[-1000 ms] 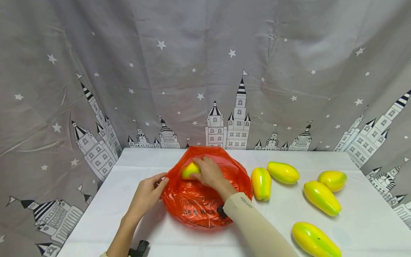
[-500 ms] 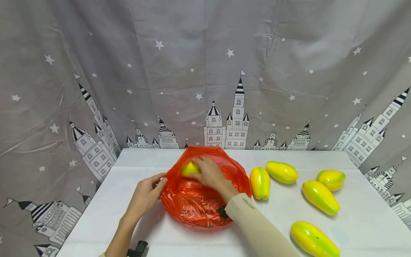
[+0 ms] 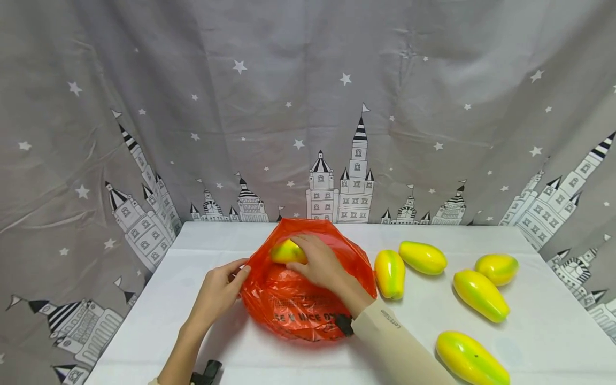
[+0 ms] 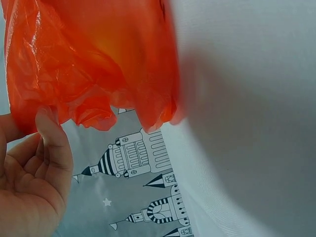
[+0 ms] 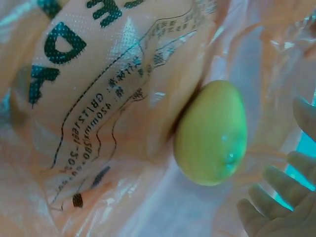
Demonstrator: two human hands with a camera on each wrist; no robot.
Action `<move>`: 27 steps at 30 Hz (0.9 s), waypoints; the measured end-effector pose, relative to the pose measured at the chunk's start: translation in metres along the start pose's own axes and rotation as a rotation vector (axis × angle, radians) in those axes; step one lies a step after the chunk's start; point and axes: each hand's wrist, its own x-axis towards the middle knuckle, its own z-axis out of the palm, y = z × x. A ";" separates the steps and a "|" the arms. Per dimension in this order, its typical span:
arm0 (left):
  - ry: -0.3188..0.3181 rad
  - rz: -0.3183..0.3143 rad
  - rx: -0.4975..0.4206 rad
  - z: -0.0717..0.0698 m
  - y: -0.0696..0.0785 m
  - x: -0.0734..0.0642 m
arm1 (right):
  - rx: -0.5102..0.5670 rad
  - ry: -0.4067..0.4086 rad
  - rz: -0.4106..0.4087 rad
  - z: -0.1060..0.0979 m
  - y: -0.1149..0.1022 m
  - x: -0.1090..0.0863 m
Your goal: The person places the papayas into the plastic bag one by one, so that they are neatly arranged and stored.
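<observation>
Orange plastic bag [image 3: 308, 299] on the white desk [image 3: 481, 353], left hand [image 3: 218, 293] pinching the bag's left rim, right hand [image 3: 323, 262] inside the bag's mouth, fingers spread open, just beside a yellow-green papaya [image 3: 287, 251], five more papayas right of the bag

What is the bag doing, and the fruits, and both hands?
Orange plastic bag: on the table, mouth held open.
Papaya in the bag: under the right hand's fingers.
Five papayas: lying loose on the white table.
Left hand: pinching the bag's edge.
Right hand: inside the bag.
</observation>
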 end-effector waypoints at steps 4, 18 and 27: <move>-0.004 -0.001 0.007 0.000 0.001 0.001 | 0.030 -0.021 0.030 -0.009 -0.006 -0.007; -0.010 -0.022 0.004 -0.001 0.002 0.000 | -0.021 -0.038 0.039 -0.032 -0.025 -0.027; -0.017 -0.015 0.007 0.000 0.003 0.000 | 0.003 -0.057 0.031 -0.046 -0.023 -0.048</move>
